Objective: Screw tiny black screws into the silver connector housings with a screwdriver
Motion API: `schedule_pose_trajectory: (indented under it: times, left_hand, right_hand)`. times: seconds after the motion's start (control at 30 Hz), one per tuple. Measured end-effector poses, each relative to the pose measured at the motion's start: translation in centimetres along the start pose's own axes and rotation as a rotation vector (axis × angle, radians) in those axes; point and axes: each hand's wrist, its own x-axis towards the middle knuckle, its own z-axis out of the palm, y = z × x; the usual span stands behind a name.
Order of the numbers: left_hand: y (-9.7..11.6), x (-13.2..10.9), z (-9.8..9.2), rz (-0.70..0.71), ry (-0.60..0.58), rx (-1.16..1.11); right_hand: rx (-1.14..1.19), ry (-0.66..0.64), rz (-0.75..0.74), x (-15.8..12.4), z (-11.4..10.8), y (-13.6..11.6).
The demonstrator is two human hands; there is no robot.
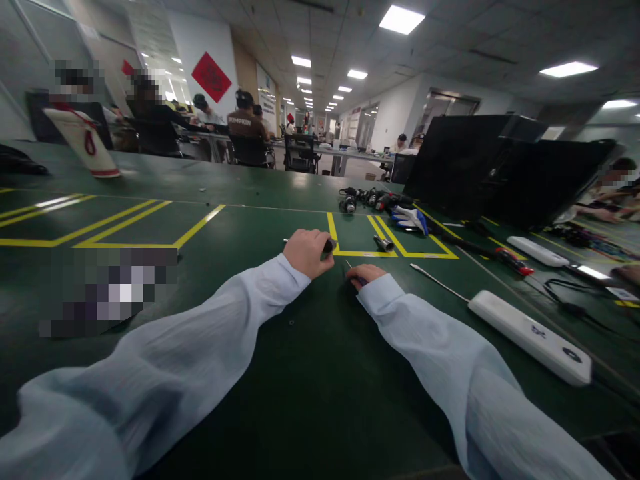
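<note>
Near the middle of the green table [300,373], my left hand [309,253] is closed around a small dark cylindrical part [329,246], whose end shows by the thumb. To its right my right hand [366,275] rests low over the table, fingers curled round a dark-handled tool with a thin shaft [349,265] pointing up and left. The two hands are apart. Just beyond them a metal cylindrical part [384,243] lies in a yellow-taped area. A tiny ring [291,323] lies on the table nearer to me.
A white power strip [530,337] lies at right, with a red-black tool [514,261] beyond it. Further back are a blue-white glove [410,219], several dark metal parts [349,201] and large black monitors [460,167]. A cup [87,143] stands at far left. People sit at other desks.
</note>
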Motion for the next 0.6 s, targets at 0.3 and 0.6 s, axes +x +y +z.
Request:
schedule_pose_trajectory:
  times: [0.3,0.6]
  left_hand:
    - [-2.0,-10.0,-6.6,0.163,0.291,-0.074]
    - [-2.8,-12.4,-7.8,0.051,0.143,-0.079]
  right_hand:
    - [0.114,-0.038,-0.138,-0.6,1.1,-6.3]
    - [0.376,0.150,-0.217,-0.9,1.4,-11.7]
